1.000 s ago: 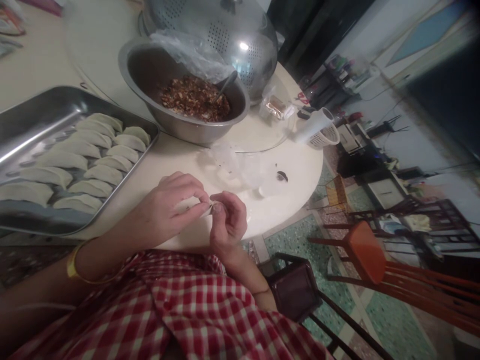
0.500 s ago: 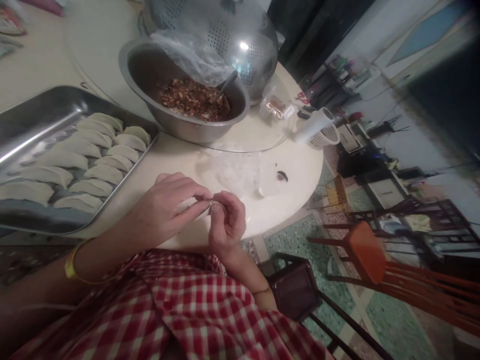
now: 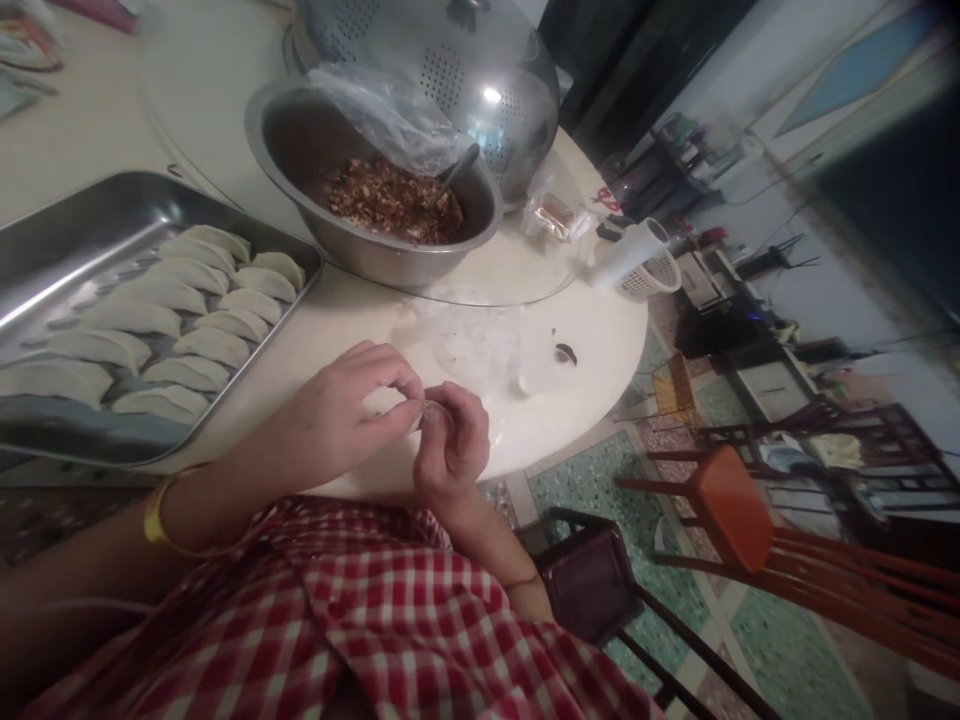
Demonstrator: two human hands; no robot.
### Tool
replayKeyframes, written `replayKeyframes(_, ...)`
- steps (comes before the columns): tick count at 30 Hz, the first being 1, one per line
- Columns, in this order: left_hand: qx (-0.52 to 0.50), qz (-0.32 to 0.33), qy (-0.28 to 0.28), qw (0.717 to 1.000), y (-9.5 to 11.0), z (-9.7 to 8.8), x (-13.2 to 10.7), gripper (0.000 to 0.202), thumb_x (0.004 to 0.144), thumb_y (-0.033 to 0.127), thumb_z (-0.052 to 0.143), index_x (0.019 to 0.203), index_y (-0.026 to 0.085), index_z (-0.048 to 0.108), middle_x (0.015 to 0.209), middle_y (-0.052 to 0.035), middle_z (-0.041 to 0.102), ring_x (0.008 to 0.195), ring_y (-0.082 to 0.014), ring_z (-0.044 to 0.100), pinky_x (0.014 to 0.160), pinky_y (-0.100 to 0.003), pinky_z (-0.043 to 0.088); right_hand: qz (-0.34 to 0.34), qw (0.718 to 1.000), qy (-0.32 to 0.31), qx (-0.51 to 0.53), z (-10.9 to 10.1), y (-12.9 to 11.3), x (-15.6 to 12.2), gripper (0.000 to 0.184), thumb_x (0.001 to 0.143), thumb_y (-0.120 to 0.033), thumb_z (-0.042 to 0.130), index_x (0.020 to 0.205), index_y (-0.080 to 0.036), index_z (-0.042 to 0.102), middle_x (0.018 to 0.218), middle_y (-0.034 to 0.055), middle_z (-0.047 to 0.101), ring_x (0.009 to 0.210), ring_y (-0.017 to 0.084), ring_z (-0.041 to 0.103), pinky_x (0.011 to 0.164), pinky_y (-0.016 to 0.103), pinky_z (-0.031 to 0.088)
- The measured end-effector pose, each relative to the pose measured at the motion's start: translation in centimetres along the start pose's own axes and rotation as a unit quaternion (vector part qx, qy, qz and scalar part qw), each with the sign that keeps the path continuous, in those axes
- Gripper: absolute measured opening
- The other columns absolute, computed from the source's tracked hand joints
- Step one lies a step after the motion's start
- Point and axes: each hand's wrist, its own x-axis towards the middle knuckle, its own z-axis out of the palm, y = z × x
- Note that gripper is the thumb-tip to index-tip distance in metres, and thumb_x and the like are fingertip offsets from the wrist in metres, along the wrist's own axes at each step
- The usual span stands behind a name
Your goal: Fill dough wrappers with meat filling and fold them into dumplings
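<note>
My left hand point(image 3: 341, 415) and my right hand point(image 3: 450, 445) meet just above the near edge of the round white table point(image 3: 592, 350). Both pinch a pale dumpling point(image 3: 429, 410) between their fingertips; most of it is hidden by the fingers. A steel tray point(image 3: 67, 240) at the left holds several folded dumplings point(image 3: 187, 335) in rows. Behind my hands stands a steel bowl point(image 3: 300, 150) of reddish-brown minced filling point(image 3: 394, 200) with a spoon handle point(image 3: 457, 170) leaning in it.
A clear plastic wrapper point(image 3: 480, 340) lies on the table beyond my hands. A perforated steel colander point(image 3: 465, 70) sits behind the bowl. A white cylinder point(image 3: 626, 250) and small basket point(image 3: 656, 275) are at the table's right edge. A dark stool point(image 3: 592, 580) and orange chair point(image 3: 735, 500) stand right.
My fingers have shifted slightly along the dumpling's edge and my left thumb now curls closer to my right. The hands stay in the same spot.
</note>
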Motion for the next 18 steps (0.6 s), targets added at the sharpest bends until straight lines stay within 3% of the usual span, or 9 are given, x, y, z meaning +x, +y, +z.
replayKeyframes(5, -0.081, -0.084, -0.005, 0.993, 0.0, 0.3, -0.1, 0.016, 0.088, 0.034, 0.055, 0.083, 0.023, 0.066, 0.086, 0.0013, 0.064, 0.081, -0.0155, 0.061, 0.074, -0.028, 0.048, -0.005, 1.0, 0.019, -0.015, 0.4, 0.8, 0.1, 0.038, 0.101, -0.018, 0.047, 0.138, -0.026, 0.049, 0.097, 0.0044, 0.063, 0.083, 0.014, 0.064, 0.069, 0.029, 0.061)
replayKeyframes(9, -0.018, -0.026, 0.018, 0.999, 0.0, 0.1, -0.3, 0.009, 0.087, 0.03, 0.059, 0.088, 0.023, 0.065, 0.09, 0.0004, 0.064, 0.089, -0.0174, 0.061, 0.082, -0.03, 0.048, -0.003, 1.0, 0.024, 0.006, 0.6, 0.9, 0.2, 0.038, 0.101, -0.018, 0.047, 0.138, -0.027, 0.049, 0.095, 0.0041, 0.063, 0.078, 0.013, 0.064, 0.065, 0.027, 0.061)
replayKeyframes(13, 0.054, 0.044, 0.047, 0.996, 0.1, 0.1, -0.3, 0.008, 0.091, 0.023, 0.055, 0.087, 0.022, 0.061, 0.086, 0.0003, 0.062, 0.089, -0.0172, 0.058, 0.084, -0.031, 0.046, -0.013, 1.0, 0.004, -0.004, 0.1, 0.2, 0.5, 0.036, 0.1, -0.015, 0.046, 0.134, -0.025, 0.054, 0.098, 0.0056, 0.065, 0.086, 0.015, 0.065, 0.071, 0.03, 0.062)
replayKeyframes(18, 0.104, 0.065, 0.06, 0.991, 0.4, 0.0, -0.3, 0.012, 0.093, 0.022, 0.052, 0.084, 0.021, 0.058, 0.085, -0.001, 0.063, 0.087, -0.019, 0.056, 0.083, -0.034, 0.045, 0.038, 0.996, -0.044, 0.06, -0.2, -0.3, 0.2, 0.038, 0.099, -0.015, 0.049, 0.136, -0.024, 0.051, 0.109, 0.009, 0.067, 0.095, 0.017, 0.068, 0.072, 0.03, 0.064)
